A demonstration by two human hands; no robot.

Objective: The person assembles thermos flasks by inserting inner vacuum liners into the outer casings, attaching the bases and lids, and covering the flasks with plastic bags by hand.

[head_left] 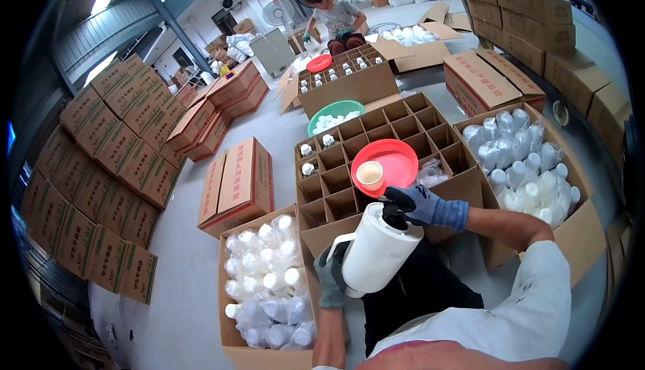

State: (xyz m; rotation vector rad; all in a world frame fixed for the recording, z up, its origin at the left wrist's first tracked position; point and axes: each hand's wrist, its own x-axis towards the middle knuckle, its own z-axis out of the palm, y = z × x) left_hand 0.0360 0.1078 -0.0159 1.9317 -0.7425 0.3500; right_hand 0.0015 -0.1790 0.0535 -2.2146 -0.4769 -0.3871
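A large white jug [381, 252] with a side handle and a black lid [395, 214] tilts above my lap. My left hand [330, 272], in a grey glove, wraps round its handle side. At the top, my right hand [433, 209] in a blue-grey glove grips the black lid; whether the lid is loose from the jug I cannot tell. Just beyond, a red plastic tray [402, 162] rests on the divided carton [322, 225] and carries a cream cup [369, 175]. A few white-capped bottles [328, 140] stand in the carton's left compartments.
Open cartons of plastic-wrapped white bottles flank me, at left [269, 269] and right [521, 168]. A green basin [329, 123] of white caps sits ahead. Beyond, a co-worker [336, 21] handles things behind another divided carton [356, 88]. Stacked boxes [124, 128] line the left.
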